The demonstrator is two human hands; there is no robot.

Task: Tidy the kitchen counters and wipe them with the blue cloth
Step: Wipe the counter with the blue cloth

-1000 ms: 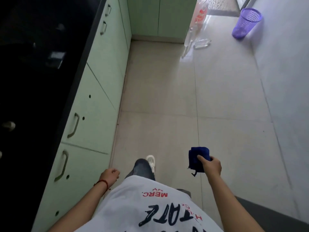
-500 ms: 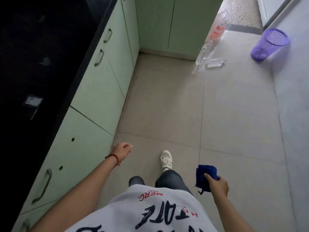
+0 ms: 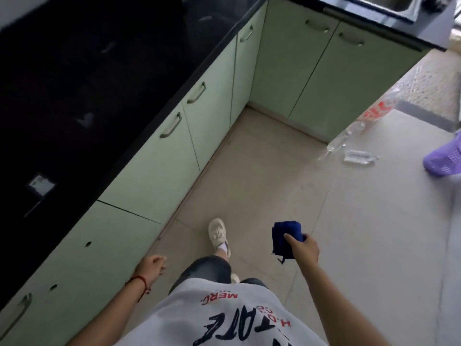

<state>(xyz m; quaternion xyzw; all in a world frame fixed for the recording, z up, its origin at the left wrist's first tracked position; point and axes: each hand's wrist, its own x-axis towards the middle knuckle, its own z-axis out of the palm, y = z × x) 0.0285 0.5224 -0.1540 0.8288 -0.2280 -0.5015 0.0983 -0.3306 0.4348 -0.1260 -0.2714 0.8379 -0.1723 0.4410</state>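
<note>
By far wall, purple basket; contents unreadable.

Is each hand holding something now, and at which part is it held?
The right hand grips the blue cloth, bunched, at its lower right side. The left hand is loosely curled and holds nothing.

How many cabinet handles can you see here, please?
6 handles: two under the sink at and, three along the left side, one at the bottom-left edge. Others may be out of view.
</note>
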